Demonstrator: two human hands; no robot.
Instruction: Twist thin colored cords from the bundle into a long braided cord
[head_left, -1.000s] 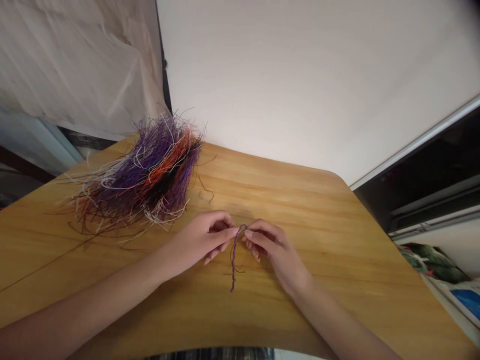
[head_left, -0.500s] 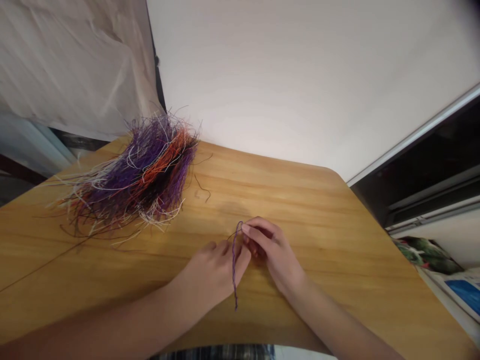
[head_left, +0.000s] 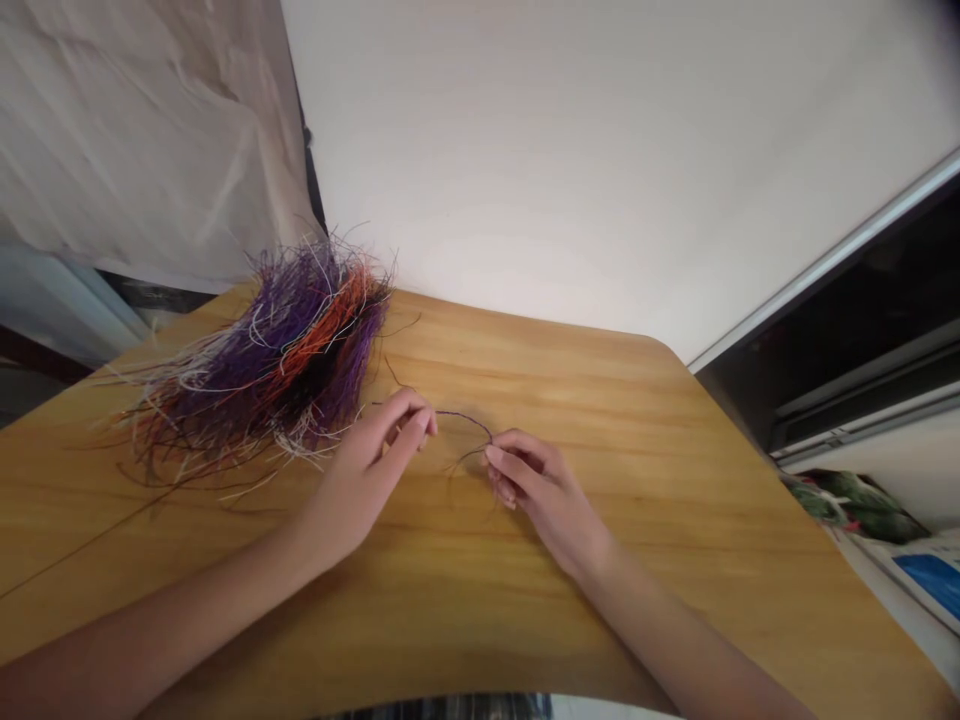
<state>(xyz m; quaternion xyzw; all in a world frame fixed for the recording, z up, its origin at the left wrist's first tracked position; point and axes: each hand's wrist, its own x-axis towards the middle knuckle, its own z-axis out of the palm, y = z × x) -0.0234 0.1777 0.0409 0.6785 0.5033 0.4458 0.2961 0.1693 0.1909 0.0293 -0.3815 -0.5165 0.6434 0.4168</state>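
Note:
A thin purple twisted cord [head_left: 466, 416] arcs between my two hands above the table. My left hand [head_left: 390, 435] is closed, pinching the cord between thumb and fingers, and a short piece shows past its far side. The other end sits in the pinch of my right hand [head_left: 529, 470], thumb against forefinger. Fine dark loose strands [head_left: 466, 458] stick out leftward from the right fingertips. Just beyond my left hand lies a big loose bundle of threads [head_left: 300, 345] in purple, orange, black and white.
The wooden table [head_left: 570, 390] has a rounded far corner and meets a white wall [head_left: 510, 160]. A single long strand [head_left: 97, 545] trails off the bundle toward the left. Pale cloth [head_left: 150, 130] hangs behind at left; a dark recess [head_left: 847, 330] lies beyond the right edge.
My left hand has moved away from the right one, up and left toward the bundle. The cord, which hung down over my left hand, now stretches between both hands. My right hand stays in place.

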